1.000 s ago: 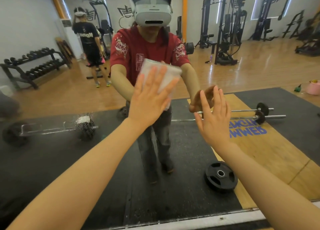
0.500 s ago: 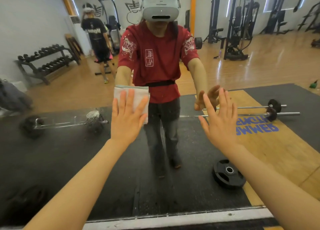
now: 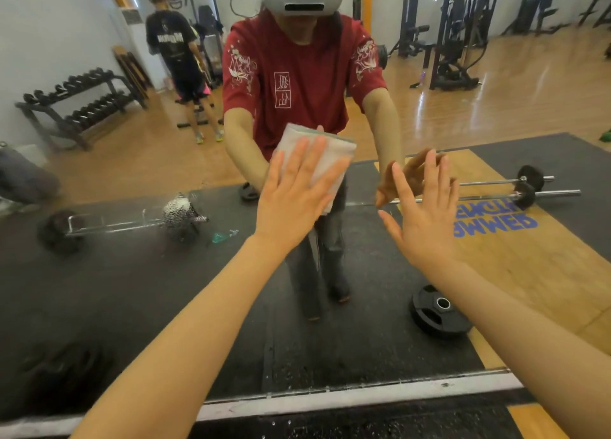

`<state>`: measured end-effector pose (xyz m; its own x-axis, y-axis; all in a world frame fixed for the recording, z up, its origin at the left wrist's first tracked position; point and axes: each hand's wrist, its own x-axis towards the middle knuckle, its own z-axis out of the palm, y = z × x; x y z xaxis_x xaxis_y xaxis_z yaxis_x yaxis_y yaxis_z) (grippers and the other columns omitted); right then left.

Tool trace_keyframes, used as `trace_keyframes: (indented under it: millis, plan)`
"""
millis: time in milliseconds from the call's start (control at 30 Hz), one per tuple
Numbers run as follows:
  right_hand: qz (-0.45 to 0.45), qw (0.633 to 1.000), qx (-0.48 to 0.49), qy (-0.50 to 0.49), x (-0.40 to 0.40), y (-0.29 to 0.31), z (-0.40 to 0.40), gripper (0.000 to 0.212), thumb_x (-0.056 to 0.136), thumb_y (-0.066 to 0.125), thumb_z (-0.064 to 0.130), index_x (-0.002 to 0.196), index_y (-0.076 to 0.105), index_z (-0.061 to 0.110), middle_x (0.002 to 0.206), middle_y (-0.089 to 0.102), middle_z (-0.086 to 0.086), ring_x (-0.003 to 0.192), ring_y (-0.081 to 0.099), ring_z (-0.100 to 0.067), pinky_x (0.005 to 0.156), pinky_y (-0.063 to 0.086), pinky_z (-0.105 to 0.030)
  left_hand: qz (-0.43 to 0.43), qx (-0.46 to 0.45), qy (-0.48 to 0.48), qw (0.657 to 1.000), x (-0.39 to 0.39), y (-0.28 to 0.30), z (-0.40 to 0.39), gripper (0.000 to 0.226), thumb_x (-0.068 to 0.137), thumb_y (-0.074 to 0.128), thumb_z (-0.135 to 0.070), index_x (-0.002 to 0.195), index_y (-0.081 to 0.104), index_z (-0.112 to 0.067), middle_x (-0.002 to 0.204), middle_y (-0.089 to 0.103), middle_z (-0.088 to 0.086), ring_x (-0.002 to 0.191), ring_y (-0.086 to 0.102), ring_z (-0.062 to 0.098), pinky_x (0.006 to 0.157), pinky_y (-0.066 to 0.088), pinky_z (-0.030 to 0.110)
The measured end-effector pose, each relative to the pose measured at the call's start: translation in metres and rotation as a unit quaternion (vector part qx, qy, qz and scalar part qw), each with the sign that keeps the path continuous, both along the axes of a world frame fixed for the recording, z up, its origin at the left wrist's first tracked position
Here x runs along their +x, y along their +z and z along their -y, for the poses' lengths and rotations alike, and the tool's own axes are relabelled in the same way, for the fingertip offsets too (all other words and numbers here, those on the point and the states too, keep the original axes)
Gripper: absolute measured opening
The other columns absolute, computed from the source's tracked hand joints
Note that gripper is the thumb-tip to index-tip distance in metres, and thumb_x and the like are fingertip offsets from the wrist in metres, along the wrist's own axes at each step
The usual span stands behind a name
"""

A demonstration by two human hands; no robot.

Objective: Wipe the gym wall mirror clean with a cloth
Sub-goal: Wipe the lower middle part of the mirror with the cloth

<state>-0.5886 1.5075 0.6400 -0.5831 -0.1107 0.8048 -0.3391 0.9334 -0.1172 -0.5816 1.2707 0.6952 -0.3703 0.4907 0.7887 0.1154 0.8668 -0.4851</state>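
Note:
The wall mirror point(image 3: 125, 290) fills the view and reflects the gym and me. My left hand point(image 3: 292, 197) presses a folded white cloth point(image 3: 325, 156) flat against the glass, fingers straight and spread; the cloth shows above my fingertips. My right hand point(image 3: 425, 214) is held up with straight spread fingers at the glass to the right of the cloth, holding nothing. A patch of water droplets point(image 3: 180, 209) clings to the mirror left of the cloth.
The mirror's metal bottom frame point(image 3: 330, 400) runs along the floor below my arms. Reflected are a barbell point(image 3: 529, 187), a weight plate point(image 3: 436, 313), a dumbbell rack point(image 3: 76, 108), machines and another person point(image 3: 178, 55).
My left hand slid the cloth down-left across the glass, then back right and slightly up to centre. My right hand stayed near the same spot.

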Motion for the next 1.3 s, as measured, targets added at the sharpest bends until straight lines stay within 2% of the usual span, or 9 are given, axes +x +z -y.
trace_keyframes:
  millis: [133,267,400,733,833,933,1067,1167,1300]
  plan:
    - [0.012,1.0,-0.002,0.008,0.001,0.0,-0.001,0.083,0.087,0.072,0.037,0.155,0.026,0.025,0.16,0.007,-0.027,0.147,0.004,-0.047,0.11,0.017,-0.073,0.0,0.0,-0.007,1.0,-0.006,0.009,-0.01,0.06,0.098,0.045,-0.04,0.155,0.026,-0.034,0.159,0.014,0.012,0.147,0.015,0.034,0.119,0.014,0.051]
    - [0.017,1.0,-0.002,0.007,0.003,0.002,0.0,0.083,0.088,0.07,0.038,0.156,0.024,0.025,0.16,0.007,-0.028,0.148,0.003,-0.047,0.111,0.017,-0.073,0.001,-0.108,-0.039,0.993,-0.009,-0.037,-0.004,0.056,0.1,0.043,-0.029,0.153,0.027,-0.035,0.163,0.01,0.009,0.153,-0.003,0.03,0.123,0.002,0.046]
    - [0.023,1.0,-0.001,0.006,0.006,0.003,-0.001,0.077,0.092,0.063,0.039,0.156,0.022,0.025,0.161,0.007,-0.027,0.148,0.003,-0.046,0.112,0.018,-0.071,0.043,-0.183,-0.033,0.982,-0.002,-0.068,0.005,0.072,0.089,0.051,-0.021,0.155,0.023,-0.033,0.161,0.016,0.003,0.15,0.003,0.027,0.124,-0.004,0.044]
    - [0.027,1.0,0.008,0.004,0.009,0.003,-0.003,0.068,0.095,0.047,0.043,0.156,0.025,0.024,0.161,0.005,-0.025,0.149,0.001,-0.042,0.113,0.017,-0.068,0.012,-0.04,-0.019,0.999,-0.004,0.019,-0.011,0.069,0.093,0.044,-0.041,0.156,0.017,-0.034,0.16,0.011,0.013,0.149,0.006,0.035,0.12,0.006,0.051]
    - [0.022,1.0,0.008,-0.004,0.008,0.002,-0.002,0.067,0.096,0.047,0.043,0.156,0.025,0.024,0.161,0.007,-0.026,0.149,0.003,-0.044,0.113,0.017,-0.068,0.032,-0.157,-0.05,0.986,-0.007,-0.021,-0.006,0.082,0.089,0.052,-0.034,0.158,0.007,-0.031,0.164,-0.001,0.014,0.151,-0.008,0.033,0.122,-0.007,0.049]
    - [0.02,1.0,0.009,-0.001,0.008,0.002,-0.002,0.067,0.095,0.044,0.045,0.155,0.025,0.025,0.161,0.009,-0.027,0.148,0.006,-0.046,0.112,0.019,-0.07,0.079,-0.251,-0.034,0.964,-0.001,-0.053,0.002,0.087,0.084,0.058,-0.022,0.158,0.011,-0.029,0.164,0.006,0.007,0.151,0.005,0.029,0.123,-0.01,0.046]
    - [0.017,1.0,0.014,-0.009,0.011,0.005,-0.002,0.067,0.094,0.044,0.044,0.155,0.027,0.023,0.16,0.011,-0.027,0.148,0.009,-0.045,0.111,0.021,-0.069,0.079,-0.167,-0.058,0.981,0.006,-0.043,0.012,0.063,0.097,0.032,-0.014,0.156,0.017,-0.026,0.161,0.016,0.005,0.149,0.017,0.024,0.123,0.0,0.042]
    - [-0.011,1.0,-0.006,-0.007,0.018,0.002,0.009,0.064,0.093,0.049,0.037,0.151,0.032,0.015,0.155,0.023,-0.026,0.143,0.025,-0.044,0.109,0.027,-0.062,0.095,-0.15,-0.053,0.983,0.01,-0.032,0.029,0.069,0.092,0.037,-0.019,0.157,0.012,-0.013,0.162,0.012,0.012,0.15,0.011,0.03,0.123,0.002,0.042]
    - [-0.028,0.989,-0.012,0.144,0.039,-0.014,0.04,0.044,0.09,0.055,0.022,0.13,0.048,0.006,0.129,0.054,-0.02,0.117,0.05,-0.033,0.093,0.045,-0.049,0.072,-0.102,-0.047,0.991,0.014,-0.028,0.032,0.052,0.1,0.03,-0.01,0.151,0.027,-0.011,0.159,0.018,0.016,0.148,0.019,0.033,0.122,0.006,0.045]
